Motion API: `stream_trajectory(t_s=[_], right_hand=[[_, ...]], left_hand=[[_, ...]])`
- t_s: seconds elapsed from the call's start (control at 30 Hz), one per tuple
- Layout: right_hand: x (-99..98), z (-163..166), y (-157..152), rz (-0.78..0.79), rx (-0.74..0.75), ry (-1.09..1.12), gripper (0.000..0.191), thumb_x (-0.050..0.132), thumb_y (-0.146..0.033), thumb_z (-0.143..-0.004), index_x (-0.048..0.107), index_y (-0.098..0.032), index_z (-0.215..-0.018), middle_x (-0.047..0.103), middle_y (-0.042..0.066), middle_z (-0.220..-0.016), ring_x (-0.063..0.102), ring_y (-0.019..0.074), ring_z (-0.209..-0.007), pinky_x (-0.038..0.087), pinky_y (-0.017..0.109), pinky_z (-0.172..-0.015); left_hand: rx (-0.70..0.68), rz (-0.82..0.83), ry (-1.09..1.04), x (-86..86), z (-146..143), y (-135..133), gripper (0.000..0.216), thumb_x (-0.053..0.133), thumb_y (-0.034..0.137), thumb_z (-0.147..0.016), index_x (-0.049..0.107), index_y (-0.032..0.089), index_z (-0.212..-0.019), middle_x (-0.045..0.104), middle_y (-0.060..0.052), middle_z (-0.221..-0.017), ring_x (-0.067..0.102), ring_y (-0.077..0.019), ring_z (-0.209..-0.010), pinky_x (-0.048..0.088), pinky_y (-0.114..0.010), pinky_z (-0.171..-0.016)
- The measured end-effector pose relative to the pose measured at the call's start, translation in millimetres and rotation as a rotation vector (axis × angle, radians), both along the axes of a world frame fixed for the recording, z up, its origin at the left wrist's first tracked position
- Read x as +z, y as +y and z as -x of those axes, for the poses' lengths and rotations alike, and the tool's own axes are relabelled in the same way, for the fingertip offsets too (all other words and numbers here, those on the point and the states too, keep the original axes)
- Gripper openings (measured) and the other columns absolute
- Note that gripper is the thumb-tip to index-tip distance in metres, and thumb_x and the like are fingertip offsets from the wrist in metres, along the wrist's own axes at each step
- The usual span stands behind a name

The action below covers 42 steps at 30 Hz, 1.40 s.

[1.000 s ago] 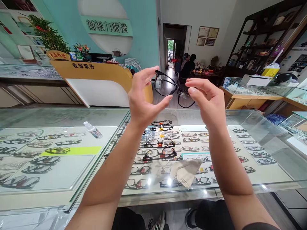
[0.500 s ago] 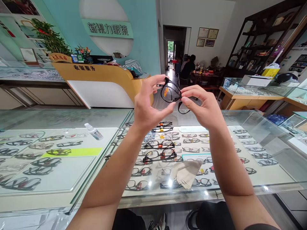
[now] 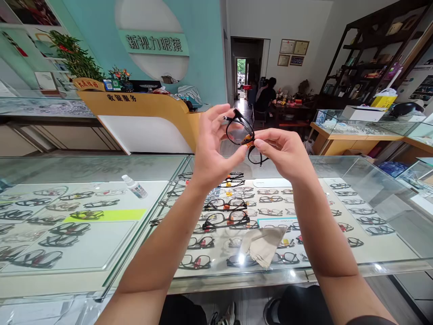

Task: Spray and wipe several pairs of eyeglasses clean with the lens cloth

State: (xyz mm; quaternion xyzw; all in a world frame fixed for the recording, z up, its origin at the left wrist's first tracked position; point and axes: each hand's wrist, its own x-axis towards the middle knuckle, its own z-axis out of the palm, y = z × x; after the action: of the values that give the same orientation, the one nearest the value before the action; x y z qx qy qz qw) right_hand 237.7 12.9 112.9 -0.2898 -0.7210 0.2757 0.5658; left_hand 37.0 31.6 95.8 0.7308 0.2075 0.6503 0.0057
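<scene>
A pair of black-framed eyeglasses [image 3: 239,127] is held up above the glass counter, tilted, with one lens higher than the other. My left hand [image 3: 218,146] curls around the upper lens, fingers at its top and behind it, thumb by the lower rim. My right hand [image 3: 284,151] pinches the frame near the bridge, and its fingers partly cover the other lens. An orange tag shows by the lower edge of the upper lens. Beneath my hands, a beige cloth [image 3: 263,247] lies crumpled on the counter glass.
The glass display case [image 3: 402,246] holds several rows of eyeglasses. A white spray bottle [image 3: 135,187] rests on the left glass top. Beyond stand a yellow reception counter [image 3: 142,104] and another display case [image 3: 358,131]. Seated people [image 3: 267,97] are in the back.
The eyeglasses have turned slightly in my hands, and the orange tag now appears lower, near the bridge. My left hand has shifted a little to the right; cloth and bottle stay put.
</scene>
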Motion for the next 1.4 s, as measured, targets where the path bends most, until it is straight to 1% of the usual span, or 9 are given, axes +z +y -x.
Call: stream_trajectory(t_s=[0.2,0.4,0.63,0.8,0.93,1.03,1.1,1.2,1.4], right_hand=[[-6.5,10.8,-0.2,-0.214,-0.271,0.022,0.022,0.076,-0.043,-0.099,0.083,-0.022,-0.098,0.086,0.009,-0.112,0.08,0.024,-0.105,0.063,0.043,-0.101],[-10.8,30.2,-16.2,-0.446,-0.404,-0.035,0.017,0.068,-0.034,-0.104,0.08,-0.024,-0.1,0.083,0.01,-0.118,0.077,0.0266,-0.117,0.06,0.046,-0.108],[-19.6,51.2,-37.5,-0.389,-0.452,-0.064,0.028,0.054,-0.03,-0.108,0.079,-0.023,-0.12,0.075,0.016,-0.141,0.069,0.0325,-0.135,0.049,0.058,-0.123],[-25.7,55.9,-61.3,-0.483,-0.489,-0.099,0.028,0.057,-0.026,-0.106,0.073,-0.024,-0.128,0.074,0.015,-0.145,0.068,0.0275,-0.14,0.052,0.049,-0.122],[-39.8,38.4,-68.3,-0.443,-0.485,-0.046,0.012,0.061,-0.032,-0.103,0.067,-0.025,-0.095,0.077,0.009,-0.108,0.071,0.0237,-0.106,0.058,0.038,-0.09],[-66.8,16.8,-50.9,-0.324,-0.579,0.029,0.05,0.063,-0.038,-0.101,0.029,-0.026,-0.065,0.035,-0.004,-0.065,0.035,0.0133,-0.061,0.03,0.032,-0.061],[-90.8,3.1,-31.4,-0.129,-0.548,-0.021,0.059,0.058,-0.042,-0.103,0.016,-0.026,-0.064,0.016,-0.006,-0.062,0.019,0.0113,-0.059,0.019,0.035,-0.061],[-123.7,-12.9,-3.3,0.098,-0.515,-0.096,0.059,0.058,-0.044,-0.099,0.017,-0.026,-0.061,0.013,-0.006,-0.061,0.015,0.0107,-0.06,0.014,0.036,-0.063],[-147.8,-30.4,21.0,0.219,-0.564,-0.074,0.057,0.058,-0.047,-0.098,0.02,-0.026,-0.063,0.017,-0.006,-0.062,0.017,0.0118,-0.063,0.016,0.036,-0.063]], left_hand=[[0.214,0.042,-0.192,-1.7,-11.5,-30.0,0.01,0.078,0.032,-0.095,0.074,0.024,-0.098,0.06,0.001,-0.078,0.054,-0.013,-0.069,0.048,-0.029,-0.068],[-0.064,0.441,-0.263,2.3,-18.6,-41.2,0.025,0.084,0.047,-0.093,0.085,0.022,-0.093,0.065,-0.001,-0.071,0.053,-0.0122,-0.064,0.041,-0.027,-0.058],[-0.306,0.668,-0.458,7.8,-20.2,-47.2,0.046,0.098,0.061,-0.071,0.084,0.021,-0.088,0.069,-0.002,-0.073,0.053,-0.0111,-0.062,0.043,-0.026,-0.056],[-0.319,0.689,-0.467,9.3,-17.0,-52.9,0.043,0.098,0.056,-0.071,0.082,0.02,-0.088,0.067,-0.001,-0.073,0.048,-0.0095,-0.059,0.039,-0.025,-0.053],[-0.163,0.701,-0.27,-0.2,9.0,-62.4,0.029,0.087,0.05,-0.084,0.082,0.022,-0.089,0.049,0.004,-0.06,0.033,-0.0092,-0.053,0.027,-0.026,-0.05],[-0.014,0.728,-0.048,-7.0,47.0,-73.8,0.026,0.081,0.048,-0.087,0.08,0.021,-0.09,0.043,0.005,-0.058,0.031,-0.0101,-0.052,0.025,-0.027,-0.052],[0.092,0.765,0.162,-8.5,77.9,-81.3,0.026,0.079,0.047,-0.086,0.079,0.021,-0.09,0.04,0.006,-0.056,0.031,-0.0112,-0.053,0.025,-0.028,-0.055],[0.211,0.834,0.568,-9.6,124.1,-89.5,0.03,0.074,0.051,-0.088,0.078,0.021,-0.09,0.045,0.004,-0.058,0.038,-0.0133,-0.056,0.028,-0.029,-0.059],[0.399,1.087,1.144,-34.4,184.0,-100.0,0.032,0.061,0.052,-0.091,0.081,0.028,-0.095,0.07,-0.002,-0.075,0.059,-0.0221,-0.067,0.033,-0.031,-0.063]])
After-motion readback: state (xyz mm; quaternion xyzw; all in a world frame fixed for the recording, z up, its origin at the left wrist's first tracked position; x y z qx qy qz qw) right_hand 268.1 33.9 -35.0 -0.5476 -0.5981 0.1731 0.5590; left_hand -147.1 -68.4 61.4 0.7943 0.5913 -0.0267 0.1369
